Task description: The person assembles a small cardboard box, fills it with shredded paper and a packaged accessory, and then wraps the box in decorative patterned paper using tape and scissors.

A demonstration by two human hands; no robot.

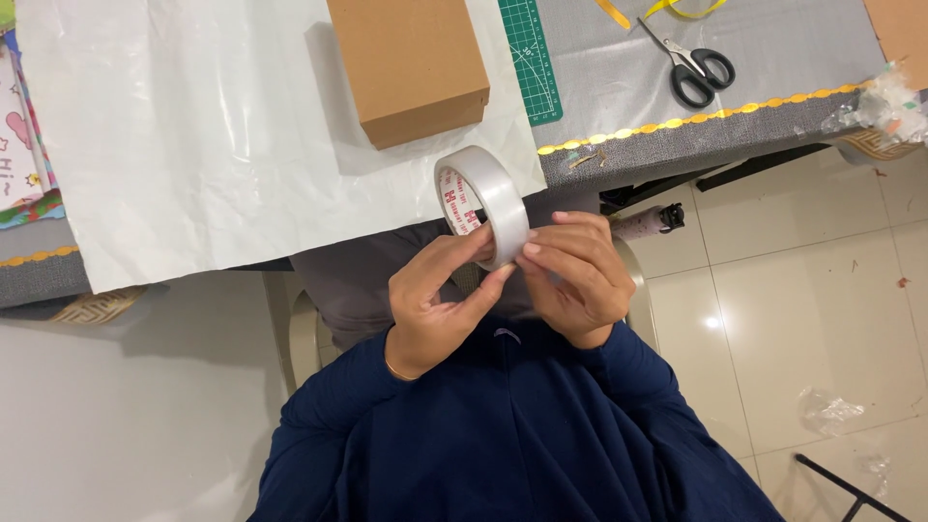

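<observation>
A roll of clear tape (481,205) is held up in both hands just off the near edge of the worktop (667,135), in front of the cardboard box (408,66) and slightly to its right. The left hand (435,304) has its fingers closed on the lower rim of the roll, thumb reaching up along the outer face. The right hand (572,275) has its fingers bunched and pressed against the roll's outer surface, fingertips pinched together at the tape's edge.

The roll looks light and stiff: a hard card core with smooth, glossy film wound round it. The outer face is likely slick, and the loose end would be thin, sticky and hard to see, so it probably takes a fingernail to lift. The firm places to hold are the core's inner wall and the two flat rims.

The box sits on a sheet of white paper (193,135). Well to the box's right lie black-handled scissors (694,66), with a green cutting mat (532,58) between them and the box.
</observation>
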